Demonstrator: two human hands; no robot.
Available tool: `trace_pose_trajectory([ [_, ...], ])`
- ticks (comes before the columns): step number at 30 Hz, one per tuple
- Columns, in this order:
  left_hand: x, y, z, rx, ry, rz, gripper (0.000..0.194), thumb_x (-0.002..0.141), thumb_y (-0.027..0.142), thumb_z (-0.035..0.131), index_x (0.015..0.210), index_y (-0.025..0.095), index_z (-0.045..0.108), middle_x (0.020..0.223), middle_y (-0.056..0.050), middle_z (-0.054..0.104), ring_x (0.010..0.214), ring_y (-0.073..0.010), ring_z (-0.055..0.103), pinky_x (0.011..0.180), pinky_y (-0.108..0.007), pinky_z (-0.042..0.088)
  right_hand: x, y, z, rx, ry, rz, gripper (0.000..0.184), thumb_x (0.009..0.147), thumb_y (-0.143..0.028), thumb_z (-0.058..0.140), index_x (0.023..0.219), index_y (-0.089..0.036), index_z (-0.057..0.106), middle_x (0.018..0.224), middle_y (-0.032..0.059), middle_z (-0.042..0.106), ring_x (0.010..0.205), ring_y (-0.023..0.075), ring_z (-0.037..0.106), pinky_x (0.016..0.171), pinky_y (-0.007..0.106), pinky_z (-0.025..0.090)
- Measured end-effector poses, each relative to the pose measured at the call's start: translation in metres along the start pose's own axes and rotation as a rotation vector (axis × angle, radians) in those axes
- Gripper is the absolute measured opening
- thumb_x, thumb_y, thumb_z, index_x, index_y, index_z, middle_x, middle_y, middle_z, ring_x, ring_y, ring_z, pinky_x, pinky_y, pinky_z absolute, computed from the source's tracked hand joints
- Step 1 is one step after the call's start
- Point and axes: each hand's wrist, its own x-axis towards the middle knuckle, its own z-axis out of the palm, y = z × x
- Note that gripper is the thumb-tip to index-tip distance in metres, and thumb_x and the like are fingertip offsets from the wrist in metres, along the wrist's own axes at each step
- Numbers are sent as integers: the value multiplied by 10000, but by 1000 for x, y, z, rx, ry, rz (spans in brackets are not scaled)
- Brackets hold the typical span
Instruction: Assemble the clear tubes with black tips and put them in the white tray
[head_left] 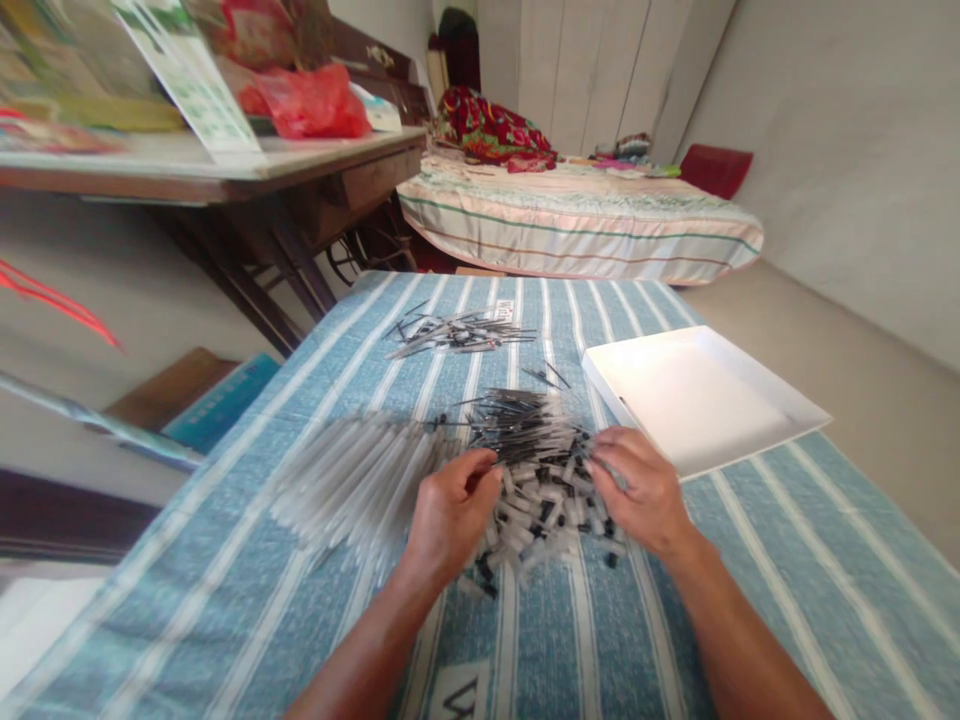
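My left hand [456, 505] is closed in a pinch at the left edge of a pile of small whitish and black pen caps [540, 510]; whatever is between its fingers is hidden. Across the pile, my right hand [641, 490] has its thumb and fingertips pinched together, on something too small to make out. Between the hands and a little beyond lies a bundle of thin dark pen refills [514, 420] with pale ends. Left of my left hand, many translucent pen barrels [360, 475] lie side by side.
Farther back is a heap of finished-looking thin pens [465, 332]. A shallow white box [697, 395] sits on the right of the striped tablecloth [247, 560]. A side table [360, 155] with a red plastic bag [319, 100] stands left; a bed [585, 220] is behind.
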Motion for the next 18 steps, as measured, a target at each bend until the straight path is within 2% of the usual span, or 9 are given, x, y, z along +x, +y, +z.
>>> trace_pose_trajectory([
  [3, 4, -1, -5, 114, 61, 73, 211, 767, 267, 522, 887, 145, 644, 832, -45, 672, 760, -163, 624, 710, -256, 478, -1, -10, 9, 26, -89, -77, 94, 797, -144, 535, 816, -185, 618, 942, 96, 600, 978, 223, 547, 831, 402, 488],
  [9, 6, 1, -12, 249, 102, 152, 189, 765, 228, 497, 867, 165, 643, 804, -32, 660, 749, -158, 622, 706, -252, 476, -6, -15, 15, 32, -196, -97, 82, 791, -192, 562, 837, -171, 626, 1016, 118, 583, 1078, 258, 497, 886, 449, 459],
  [13, 7, 3, -16, 282, 122, 149, 192, 772, 235, 487, 867, 170, 641, 808, -37, 661, 758, -165, 621, 711, -260, 476, -8, -19, 18, 14, -267, -94, 109, 781, -199, 562, 859, -176, 635, 1080, 124, 575, 1161, 284, 437, 931, 497, 416],
  [18, 10, 3, -23, 338, 103, 122, 201, 781, 225, 474, 878, 163, 639, 817, -42, 658, 774, -165, 614, 721, -254, 461, -10, -21, 22, -26, -325, -87, 98, 784, -184, 554, 826, -172, 641, 1115, 132, 559, 1192, 297, 406, 930, 507, 415],
])
